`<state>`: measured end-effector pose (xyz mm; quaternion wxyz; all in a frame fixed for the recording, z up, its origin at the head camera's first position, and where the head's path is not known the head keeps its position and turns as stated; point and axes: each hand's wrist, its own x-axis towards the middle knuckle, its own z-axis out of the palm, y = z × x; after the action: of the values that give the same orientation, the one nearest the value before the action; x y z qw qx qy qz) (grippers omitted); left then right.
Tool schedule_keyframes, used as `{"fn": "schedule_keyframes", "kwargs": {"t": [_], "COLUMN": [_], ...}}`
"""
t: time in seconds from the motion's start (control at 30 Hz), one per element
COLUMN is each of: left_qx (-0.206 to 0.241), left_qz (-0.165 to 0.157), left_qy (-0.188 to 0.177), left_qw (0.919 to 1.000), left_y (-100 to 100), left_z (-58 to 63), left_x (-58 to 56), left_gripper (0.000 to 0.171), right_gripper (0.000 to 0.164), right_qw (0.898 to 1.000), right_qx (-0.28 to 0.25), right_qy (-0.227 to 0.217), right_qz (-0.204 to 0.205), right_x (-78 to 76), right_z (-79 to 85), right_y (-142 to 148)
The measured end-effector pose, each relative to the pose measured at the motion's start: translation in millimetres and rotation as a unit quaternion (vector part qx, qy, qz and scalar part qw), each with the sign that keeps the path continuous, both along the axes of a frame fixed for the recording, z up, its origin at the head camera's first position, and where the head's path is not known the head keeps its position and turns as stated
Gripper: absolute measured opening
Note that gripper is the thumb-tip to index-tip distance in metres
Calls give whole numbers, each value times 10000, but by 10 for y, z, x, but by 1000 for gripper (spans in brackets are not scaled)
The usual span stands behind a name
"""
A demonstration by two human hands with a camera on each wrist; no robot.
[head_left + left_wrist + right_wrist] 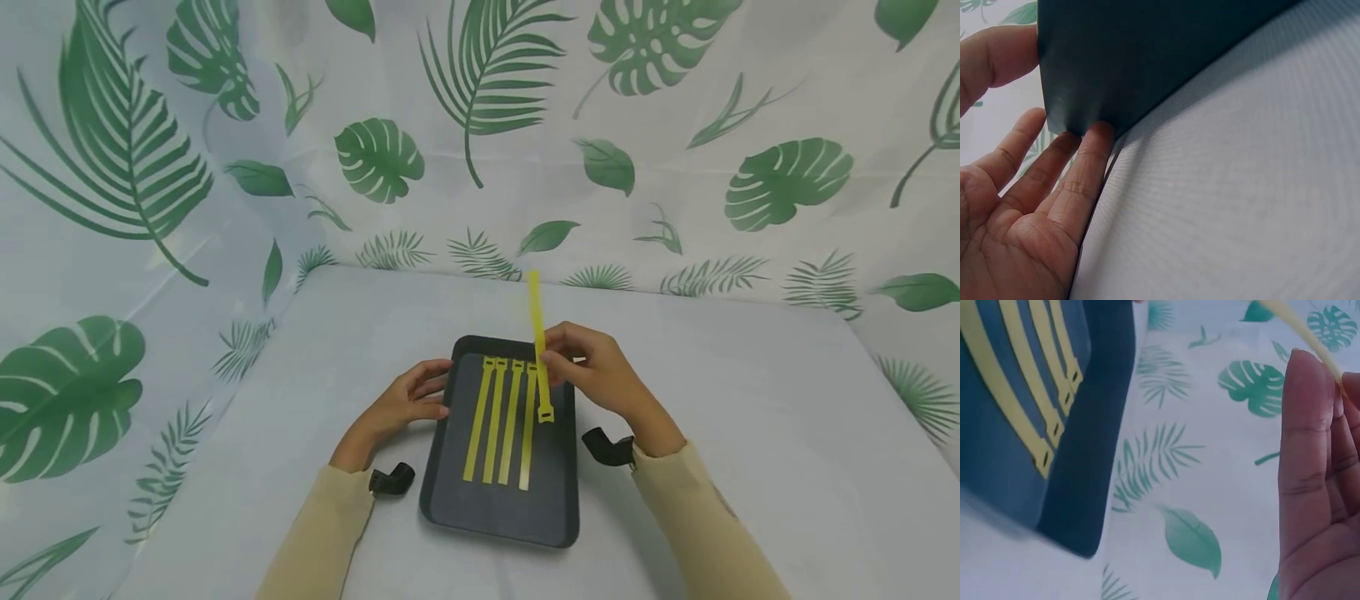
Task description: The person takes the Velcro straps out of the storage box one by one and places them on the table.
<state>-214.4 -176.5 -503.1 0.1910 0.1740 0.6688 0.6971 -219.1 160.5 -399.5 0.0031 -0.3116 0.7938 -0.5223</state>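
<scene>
Backdrop (187, 333), leaf-printed, down the left side and along the far edge of the white table (750, 400). Left hand (401, 400) at the tray's left wall: fingers fairly straight and a little apart, tips touching the outside near a corner in the wrist view. Reads as steadying, not lifting.

Dark tray (480, 512), long side running away from the wearer. Its raised rim likely helps contain the contents. On its floor, four yellow straps (508, 433) side by side, slotted heads at the far end; the two leftmost heads nearly meet. Shared direction probably keeps them neat and easy to count.

Right of that row, a fifth strap (537, 325) upright above the tray, slotted head down, opposite to the others. Right hand (588, 367) has it pinched between thumb and fingertips, partway along; a light grip presumably suits such a thin, bendy strip.
</scene>
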Motion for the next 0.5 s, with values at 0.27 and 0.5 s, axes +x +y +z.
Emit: {"fn": "schedule_keyframes", "kwargs": {"t": [0.27, 0.5], "left_qx": [5, 21], "left_qz": [24, -27], "left_qy": [3, 78], "left_qw": [10000, 10000], "left_y": [-9, 9], "left_z": [7, -11], "left_x": [27, 8], "left_gripper": [87, 86], "right_gripper": [26, 29], "right_qw": [9964, 9878], "right_qx": [-386, -710], "right_qy": [-628, -1170], "right_qz": [-410, -738], "right_x": [143, 196], "right_z": [-48, -173], "right_y": [261, 544]}}
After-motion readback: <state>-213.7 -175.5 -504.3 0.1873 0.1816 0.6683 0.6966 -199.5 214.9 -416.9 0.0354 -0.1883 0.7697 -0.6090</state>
